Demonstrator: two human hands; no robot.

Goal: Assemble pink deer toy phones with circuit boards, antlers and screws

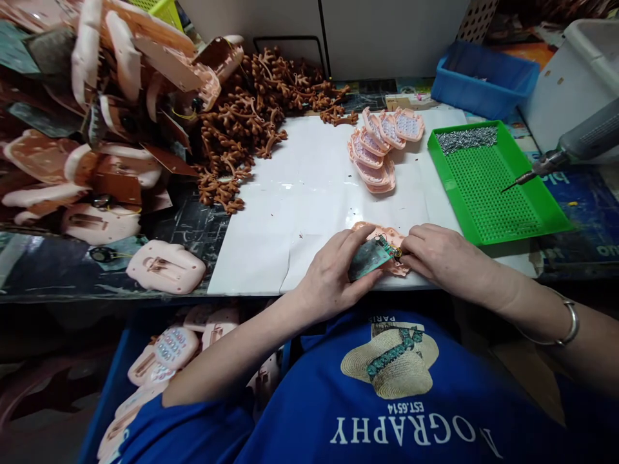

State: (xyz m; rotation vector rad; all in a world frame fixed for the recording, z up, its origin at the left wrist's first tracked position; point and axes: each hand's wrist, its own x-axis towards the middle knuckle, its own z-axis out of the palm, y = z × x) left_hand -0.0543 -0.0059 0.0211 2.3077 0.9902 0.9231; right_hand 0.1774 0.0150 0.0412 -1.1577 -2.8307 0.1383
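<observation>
Just in front of my body, a pink plastic shell [402, 234] lies on the white sheet, partly covered by my hands. My left hand [333, 267] grips a green circuit board [370, 259] between thumb and fingers, tilted over the shell. My right hand [438, 258] is closed at the board's right end, by some small wired parts [397, 252]. What its fingertips pinch is hidden. Beyond my hands, several pink shells with pale button pads [382, 177] lie overlapped in a curved row.
Brown branch-shaped parts [256, 96] and piled pink housings [167, 267] lie left. A green tray [488, 206] with screws [467, 138] sits right, an electric screwdriver [575, 145] over it. Behind stands a blue bin [483, 77]. Below left, a blue crate [113, 380] holds finished-looking housings.
</observation>
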